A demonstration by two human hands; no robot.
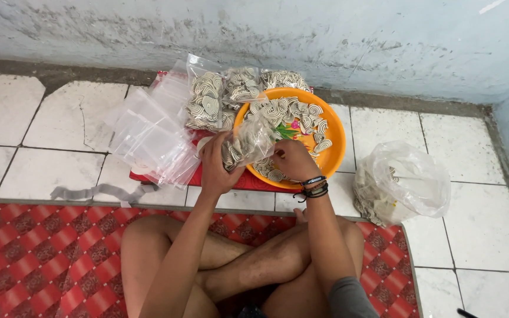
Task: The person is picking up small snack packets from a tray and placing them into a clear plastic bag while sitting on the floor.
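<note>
Head view: person sits cross-legged on red patterned mat [42,253]. Left hand [216,168] clasps clear bag [248,144] of swirled cream discs; right hand [293,159] pinches at its mouth over round orange tray [338,147]. Beyond: limp empty bags [148,132], filled packs [207,100], a crinkled sack [405,182] right, scuffed wall [266,35].

Home floor used as informal packing spot: cracked white floor tiles [60,129] and stained wall [266,29] beyond the hands, red woven mat [42,253] under the seated person, clear bags [148,135] left of left hand [216,168].
</note>
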